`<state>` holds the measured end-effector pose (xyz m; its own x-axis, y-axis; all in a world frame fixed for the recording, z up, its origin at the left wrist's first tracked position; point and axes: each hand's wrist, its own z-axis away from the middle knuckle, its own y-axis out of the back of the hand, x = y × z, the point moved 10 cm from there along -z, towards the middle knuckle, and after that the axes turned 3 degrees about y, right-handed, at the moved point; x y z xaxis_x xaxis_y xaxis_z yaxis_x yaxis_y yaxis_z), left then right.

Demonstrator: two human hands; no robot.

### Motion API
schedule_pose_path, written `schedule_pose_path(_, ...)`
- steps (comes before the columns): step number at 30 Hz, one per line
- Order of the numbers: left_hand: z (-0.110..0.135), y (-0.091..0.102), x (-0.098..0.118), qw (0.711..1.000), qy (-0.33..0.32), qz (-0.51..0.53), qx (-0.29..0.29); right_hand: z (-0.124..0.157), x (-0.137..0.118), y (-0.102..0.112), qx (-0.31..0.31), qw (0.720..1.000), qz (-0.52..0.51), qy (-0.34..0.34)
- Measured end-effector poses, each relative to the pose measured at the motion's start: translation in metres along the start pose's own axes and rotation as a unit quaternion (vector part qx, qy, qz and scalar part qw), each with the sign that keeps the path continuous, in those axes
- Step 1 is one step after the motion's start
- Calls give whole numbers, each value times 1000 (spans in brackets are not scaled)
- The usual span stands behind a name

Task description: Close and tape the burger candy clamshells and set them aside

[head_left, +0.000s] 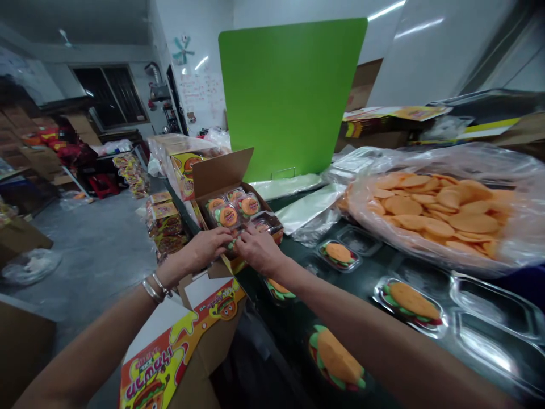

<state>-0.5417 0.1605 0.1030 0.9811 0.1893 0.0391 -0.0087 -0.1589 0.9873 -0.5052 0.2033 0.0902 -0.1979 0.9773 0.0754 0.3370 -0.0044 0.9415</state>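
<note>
An open cardboard box [223, 173] stands at the table's edge, its brown flap raised. Inside lie several clear plastic packs with burger-shaped pieces [227, 216], orange on top with printed labels. At the box's near side, my left hand [210, 244], with bracelets at the wrist, has its fingers closed at a burger pack [232, 245]. Fingers of my right hand [259, 250] are curled on the same pack from the right. Most of that pack is hidden by both hands. The box's printed front flap [183, 346] hangs down towards me, red and yellow with burger pictures.
A plastic bag of orange discs [426, 210] sits at the right. Open clear trays [496, 307] and burger pieces in trays [411, 301] lie on the dark table. A green board [292, 96] stands behind. Printed packs [164, 221] are stacked at left; a person [70, 145] is far left.
</note>
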Motion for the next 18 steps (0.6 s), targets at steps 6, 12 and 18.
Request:
schedule_pose_path(6,4,-13,21,987,53,-138,-61,5,-7,-1,-33,999,1,31)
schedule_pose_path(12,16,-16,43,961,59,-270,30,30,-15,3,-13,999,11,35)
schedule_pose_path(18,16,-24,43,959,42,-272,69,56,46,15,55,994,8,-90)
